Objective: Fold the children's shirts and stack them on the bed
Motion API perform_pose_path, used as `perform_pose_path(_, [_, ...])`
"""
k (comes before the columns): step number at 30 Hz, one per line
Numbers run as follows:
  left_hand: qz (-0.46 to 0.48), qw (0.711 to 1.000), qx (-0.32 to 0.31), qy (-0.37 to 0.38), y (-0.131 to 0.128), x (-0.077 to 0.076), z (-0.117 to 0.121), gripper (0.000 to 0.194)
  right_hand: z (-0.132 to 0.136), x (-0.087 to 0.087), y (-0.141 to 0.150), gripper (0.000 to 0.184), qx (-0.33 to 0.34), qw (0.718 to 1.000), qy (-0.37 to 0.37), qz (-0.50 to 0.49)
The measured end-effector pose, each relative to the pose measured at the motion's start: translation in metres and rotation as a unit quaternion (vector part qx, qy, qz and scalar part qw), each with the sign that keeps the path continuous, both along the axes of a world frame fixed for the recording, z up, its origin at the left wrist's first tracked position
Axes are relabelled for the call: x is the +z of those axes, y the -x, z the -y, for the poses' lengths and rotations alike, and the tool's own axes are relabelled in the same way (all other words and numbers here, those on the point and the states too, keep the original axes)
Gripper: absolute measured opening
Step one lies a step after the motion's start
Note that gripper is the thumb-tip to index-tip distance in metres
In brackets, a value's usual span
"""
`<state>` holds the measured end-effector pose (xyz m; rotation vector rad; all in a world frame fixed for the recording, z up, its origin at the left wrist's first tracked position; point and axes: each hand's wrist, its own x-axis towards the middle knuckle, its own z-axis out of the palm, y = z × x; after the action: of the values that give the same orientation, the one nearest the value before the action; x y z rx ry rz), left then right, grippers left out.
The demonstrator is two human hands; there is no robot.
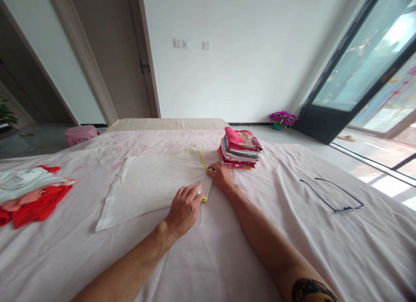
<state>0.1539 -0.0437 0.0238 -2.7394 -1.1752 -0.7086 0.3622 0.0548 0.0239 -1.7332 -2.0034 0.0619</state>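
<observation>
A white sleeveless top [143, 185] with yellow-green trim lies spread flat on the bed sheet [208, 258], its wide hem toward the left. My left hand [185, 206] is on the near right corner of the top, fingers curled together, with a bit of yellow trim showing beside the thumb. At the far right corner, my right hand [221, 175] pinches the edge where a yellow strap [202, 160] runs. Just beyond my right hand stands a stack of folded clothes [240, 150], pink on top.
Crumpled red and white clothes [42, 198] lie at the left. Eyeglasses [338, 202] rest on the sheet at the right. Past the bed are a pink stool [81, 133], purple flowers in a pot [282, 119], a wall and an open glass door [341, 76].
</observation>
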Motion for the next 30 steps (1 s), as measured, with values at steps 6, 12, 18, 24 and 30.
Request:
perform_pose_path(6, [0.005, 1.0, -0.013, 0.018, -0.005, -0.009, 0.006, 0.034, 0.013, 0.004, 0.011, 0.017, 0.09, 0.996, 0.001, 0.026])
perform_pose_path(12, [-0.032, 0.999, 0.001, 0.019, -0.003, -0.011, 0.009, 0.037, 0.014, -0.005, 0.012, 0.019, 0.07, 0.995, 0.027, 0.066])
perform_pose_path(18, [-0.069, 0.997, -0.014, 0.006, 0.03, -0.005, 0.014, 0.041, 0.013, -0.007, 0.009, 0.028, 0.066, 0.997, 0.026, 0.025])
perform_pose_path(24, [-0.08, 0.996, -0.043, -0.004, 0.107, 0.004, 0.026, 0.05, 0.029, 0.013, -0.001, 0.029, 0.112, 0.992, 0.047, -0.018])
perform_pose_path(30, [-0.047, 0.997, 0.057, 0.036, 0.197, 0.0, 0.038, 0.045, 0.079, 0.026, -0.004, 0.042, 0.343, 0.937, 0.013, 0.069])
